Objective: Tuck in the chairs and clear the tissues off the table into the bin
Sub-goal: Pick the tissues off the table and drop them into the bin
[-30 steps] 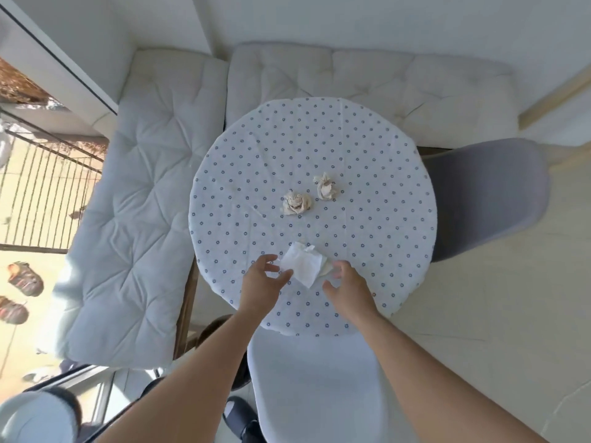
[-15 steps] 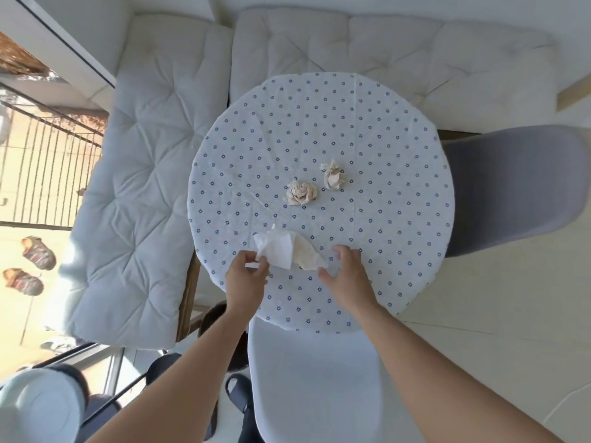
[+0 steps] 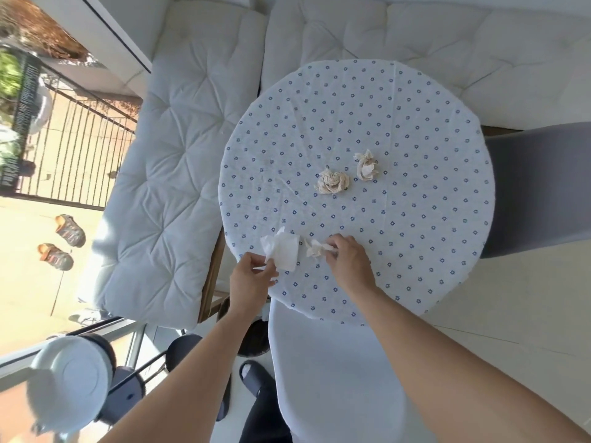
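Observation:
The round table [image 3: 399, 123] wears a white cloth with small blue flowers. My left hand [image 3: 251, 279] pinches a flat white tissue [image 3: 283, 252] by its corner at the near left edge. Just to its right, my right hand [image 3: 348, 263] grips a small crumpled cream tissue [image 3: 315, 247] on the cloth. Two more crumpled beige tissues lie near the centre: one [image 3: 332, 182] on the left, one [image 3: 366, 166] on the right. A white chair [image 3: 335, 378] stands against the near edge below my arms. A grey chair [image 3: 540, 187] is at the table's right side.
White tufted bench cushions [image 3: 166, 174] wrap the table's left and far sides. A white-lidded bin [image 3: 70, 382] stands at the lower left by a glass door frame. Two sandals [image 3: 62, 243] lie outside on the patio. Pale floor tiles [image 3: 511, 298] spread to the right.
My left hand has lifted the white tissue away to the left, baring a small crumpled tissue beneath. My right hand has closed on that crumpled piece. The view has shifted right.

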A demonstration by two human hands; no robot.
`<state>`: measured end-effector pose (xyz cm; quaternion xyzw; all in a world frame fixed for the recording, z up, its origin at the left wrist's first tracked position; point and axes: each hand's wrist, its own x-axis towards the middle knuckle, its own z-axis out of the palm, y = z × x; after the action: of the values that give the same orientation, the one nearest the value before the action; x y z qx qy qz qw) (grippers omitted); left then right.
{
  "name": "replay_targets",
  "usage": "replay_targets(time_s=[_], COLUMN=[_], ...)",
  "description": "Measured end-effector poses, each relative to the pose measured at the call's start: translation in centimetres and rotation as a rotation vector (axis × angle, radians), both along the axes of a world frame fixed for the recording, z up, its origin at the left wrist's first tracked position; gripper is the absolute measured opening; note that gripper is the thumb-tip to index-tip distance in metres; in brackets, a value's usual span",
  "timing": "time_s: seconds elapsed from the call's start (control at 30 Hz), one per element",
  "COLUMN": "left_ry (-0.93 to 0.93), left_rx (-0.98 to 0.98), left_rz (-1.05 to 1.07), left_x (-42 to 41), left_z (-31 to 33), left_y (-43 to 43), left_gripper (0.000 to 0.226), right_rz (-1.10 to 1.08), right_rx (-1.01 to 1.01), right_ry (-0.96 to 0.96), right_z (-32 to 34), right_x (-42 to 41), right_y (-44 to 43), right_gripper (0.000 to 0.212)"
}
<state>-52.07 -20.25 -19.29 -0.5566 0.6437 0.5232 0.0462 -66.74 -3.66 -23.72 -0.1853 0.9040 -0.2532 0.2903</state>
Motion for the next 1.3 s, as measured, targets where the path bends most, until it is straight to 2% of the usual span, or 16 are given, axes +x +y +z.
replay_targets(time_s=[0.13,0.33,0.53,0.73,1.0,1.3], left_ry=[0.024,0.011,-0.030,-0.054,-0.130,-0.146], left_rx=[0.008,0.034,0.004,0.024,0.043,0.093], left_rz=[0.048,0.077,0.066,0.150,0.177,0.115], left_x=[2.3,8.8,17.5,26.2,35.9,40.2], left_z=[0.5,0.2,0.0,-1.4,-8.2,-18.8], left_y=[-0.4,-2.2,-5.1,-7.2,-8.6,-8.2], left_gripper=[0.020,0.018,0.016,0.015,0.014,0.010], right_rz=[0.017,0.029,0.168,0.191,0.098,0.051], right_rx=[-0.017,-0.049,0.008,0.108,0.206,0.306], right_ry=[-0.023,-0.121,-0.234,-0.340,-0.425,-0.406], right_z=[0.4,1.5,1.7,0.7,-4.6,-15.0], right_x=[1.8,7.2,15.2,23.1,32.6,37.3], right_y=[-0.3,-2.6,-6.5,-10.5,-13.6,-13.2], right_gripper=[0.006,0.006,0.006,0.007,0.014,0.011])
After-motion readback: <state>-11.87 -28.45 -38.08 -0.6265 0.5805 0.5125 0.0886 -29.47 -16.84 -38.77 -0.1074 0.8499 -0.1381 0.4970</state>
